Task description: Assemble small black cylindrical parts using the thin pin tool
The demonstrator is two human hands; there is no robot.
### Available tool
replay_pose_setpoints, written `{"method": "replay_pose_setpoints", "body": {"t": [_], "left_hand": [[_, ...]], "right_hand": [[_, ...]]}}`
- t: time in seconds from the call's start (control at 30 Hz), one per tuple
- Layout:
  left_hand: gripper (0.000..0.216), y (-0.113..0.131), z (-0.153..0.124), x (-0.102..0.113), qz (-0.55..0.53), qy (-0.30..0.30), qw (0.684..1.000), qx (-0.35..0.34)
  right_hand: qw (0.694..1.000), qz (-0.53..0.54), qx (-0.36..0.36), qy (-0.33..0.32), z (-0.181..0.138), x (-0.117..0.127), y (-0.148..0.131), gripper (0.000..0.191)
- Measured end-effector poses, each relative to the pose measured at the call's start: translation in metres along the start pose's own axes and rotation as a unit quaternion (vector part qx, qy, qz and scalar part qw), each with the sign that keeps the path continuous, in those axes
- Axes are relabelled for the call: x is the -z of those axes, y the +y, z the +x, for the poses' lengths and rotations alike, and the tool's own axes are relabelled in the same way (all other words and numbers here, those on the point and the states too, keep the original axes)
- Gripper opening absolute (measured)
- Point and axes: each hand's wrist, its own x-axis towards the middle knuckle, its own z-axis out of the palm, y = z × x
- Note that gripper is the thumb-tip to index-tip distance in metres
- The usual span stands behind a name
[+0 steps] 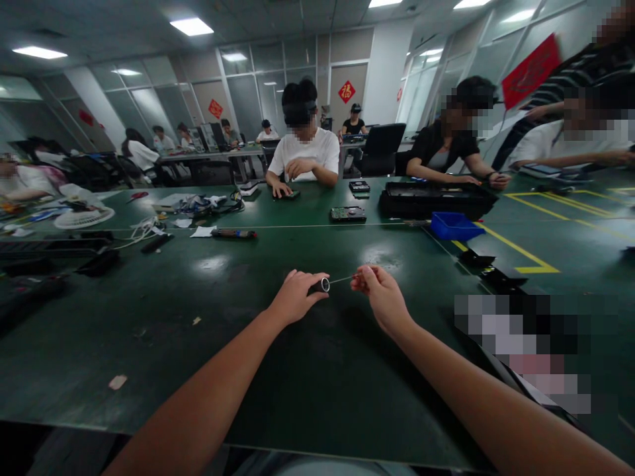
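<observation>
My left hand (296, 295) is closed around a small dark spool with a silver rim (324, 285), held just above the green table (278, 370). A thin silvery wire (342, 279) runs from the spool to my right hand (380, 293), whose fingertips pinch its end. Both hands hover over the table's middle, a short gap between them.
A blue bin (454, 226) and a long black tray (436, 198) lie at the right. A hard drive (348, 214), a pen-like tool (233, 233), cables (208, 205) and a white fan (84, 217) lie farther back. Several people sit across the table.
</observation>
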Motion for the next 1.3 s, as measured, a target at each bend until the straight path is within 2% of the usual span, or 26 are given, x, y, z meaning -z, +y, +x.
{"method": "replay_pose_setpoints", "body": {"t": [0.13, 0.23, 0.37, 0.57, 0.9, 1.1, 1.3], "left_hand": [[0.042, 0.001, 0.0, 0.0, -0.02, 0.016, 1.0, -0.004], [0.041, 0.001, -0.001, 0.0, -0.031, 0.017, 0.999, 0.014], [0.041, 0.001, -0.001, 0.002, -0.031, 0.018, 0.999, 0.02], [0.041, -0.003, -0.002, 0.002, -0.012, 0.018, 1.0, -0.004], [0.039, -0.004, -0.002, 0.002, -0.01, 0.007, 1.0, -0.01], [0.037, -0.005, -0.002, 0.003, -0.007, 0.015, 1.0, -0.017], [0.035, -0.003, 0.0, 0.009, -0.019, 0.046, 0.999, 0.018]], "right_hand": [[0.999, -0.034, 0.021, -0.012, -0.002, 0.0, -0.005, 0.043], [0.991, -0.115, 0.053, -0.032, -0.006, 0.002, -0.014, 0.041], [0.951, -0.301, 0.069, -0.015, -0.011, 0.005, -0.024, 0.048], [0.92, -0.381, 0.088, -0.026, -0.011, 0.007, -0.025, 0.056], [0.919, -0.389, 0.049, -0.032, -0.008, 0.01, -0.023, 0.072], [0.919, -0.387, 0.043, -0.062, -0.008, 0.009, -0.021, 0.063], [0.924, -0.366, 0.037, -0.099, -0.01, 0.006, -0.021, 0.048]]}}
